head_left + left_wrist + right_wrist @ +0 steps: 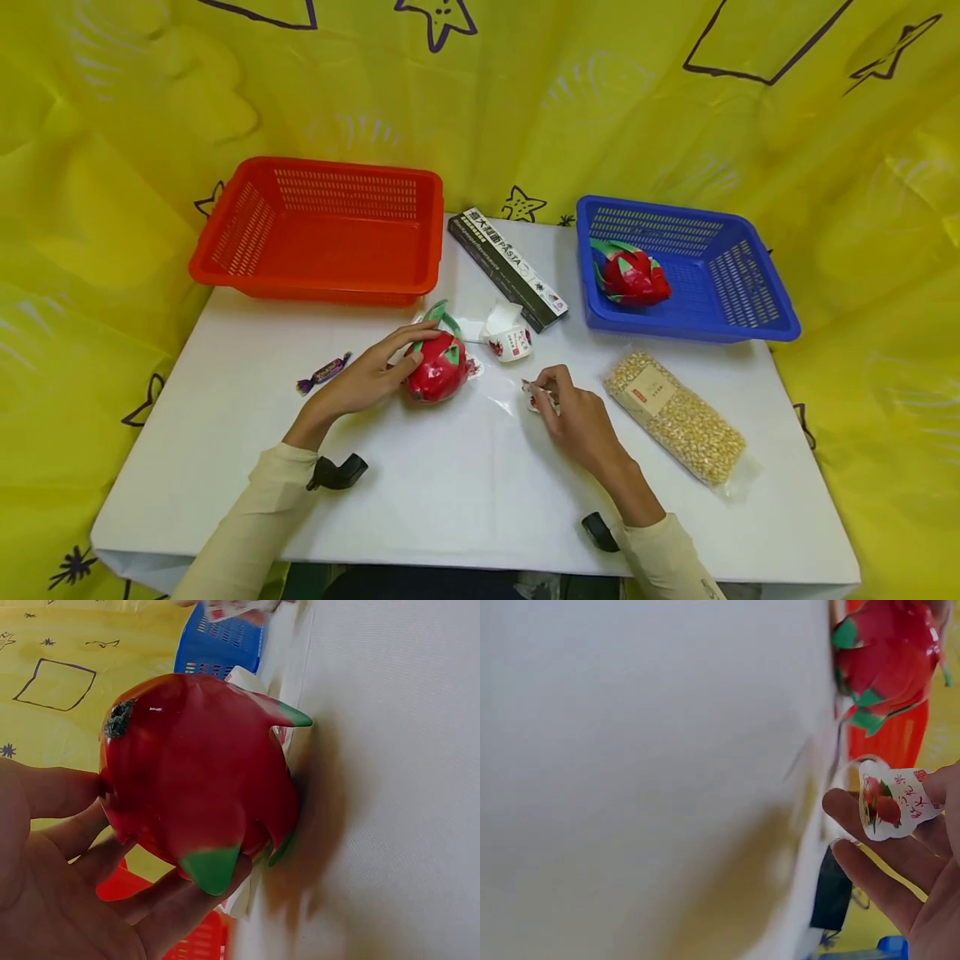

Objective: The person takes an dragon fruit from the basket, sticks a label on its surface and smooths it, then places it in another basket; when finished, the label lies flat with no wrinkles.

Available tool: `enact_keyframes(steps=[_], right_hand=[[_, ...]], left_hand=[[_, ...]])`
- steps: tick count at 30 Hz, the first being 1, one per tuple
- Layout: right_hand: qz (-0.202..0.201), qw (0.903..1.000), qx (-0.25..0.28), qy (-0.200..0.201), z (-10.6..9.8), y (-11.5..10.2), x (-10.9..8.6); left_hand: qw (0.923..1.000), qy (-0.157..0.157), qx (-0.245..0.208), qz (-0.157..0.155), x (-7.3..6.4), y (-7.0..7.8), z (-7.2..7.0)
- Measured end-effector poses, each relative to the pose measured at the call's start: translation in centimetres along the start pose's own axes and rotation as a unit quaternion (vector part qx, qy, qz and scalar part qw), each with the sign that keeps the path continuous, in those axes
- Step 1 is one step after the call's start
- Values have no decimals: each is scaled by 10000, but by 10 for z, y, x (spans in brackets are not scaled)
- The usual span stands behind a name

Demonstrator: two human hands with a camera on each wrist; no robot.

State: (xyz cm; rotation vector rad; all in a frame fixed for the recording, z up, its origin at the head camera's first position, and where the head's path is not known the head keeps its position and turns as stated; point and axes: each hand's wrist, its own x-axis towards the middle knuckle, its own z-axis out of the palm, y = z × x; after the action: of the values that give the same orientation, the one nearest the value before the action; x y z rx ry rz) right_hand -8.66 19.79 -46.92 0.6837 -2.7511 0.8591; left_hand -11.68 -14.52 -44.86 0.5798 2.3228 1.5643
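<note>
My left hand [367,375] grips a red dragon fruit [437,372] with green leaf tips, thumb and fingers round its side. In the left wrist view the dragon fruit [202,772] fills the middle, with a dark stub at one end. Right of it, my right hand [585,425] pinches a small white sticker [891,801] printed with red fruit and red characters. Between the hands and a little farther back stands a roll of stickers [512,342], its pale backing strip trailing left behind the dragon fruit.
A red basket [330,292] stands at the back left, a blue basket [690,325] at the back right with another dragon fruit [637,279] inside. Between them lies a pasta box [510,268]. A bag of corn kernels [678,421] lies right, a purple-wrapped candy [324,372] left.
</note>
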Motion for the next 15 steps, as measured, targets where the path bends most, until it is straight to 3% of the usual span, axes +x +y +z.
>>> enact_keyframes(steps=[5, 10, 12, 15], right_hand=[[-4, 9938, 1113, -63, -4, -22, 19], [193, 9685, 2481, 15, 2, -55, 43], [281, 9624, 2702, 43, 7, -68, 51], [367, 9606, 2752, 101, 18, -84, 63]], left_hand=[[9994, 274, 130, 178, 1, -2, 0], [9984, 444, 272, 239, 0, -5, 0], [9988, 401, 229, 162, -1, -5, 0], [9996, 282, -11, 8, -3, -5, 0]])
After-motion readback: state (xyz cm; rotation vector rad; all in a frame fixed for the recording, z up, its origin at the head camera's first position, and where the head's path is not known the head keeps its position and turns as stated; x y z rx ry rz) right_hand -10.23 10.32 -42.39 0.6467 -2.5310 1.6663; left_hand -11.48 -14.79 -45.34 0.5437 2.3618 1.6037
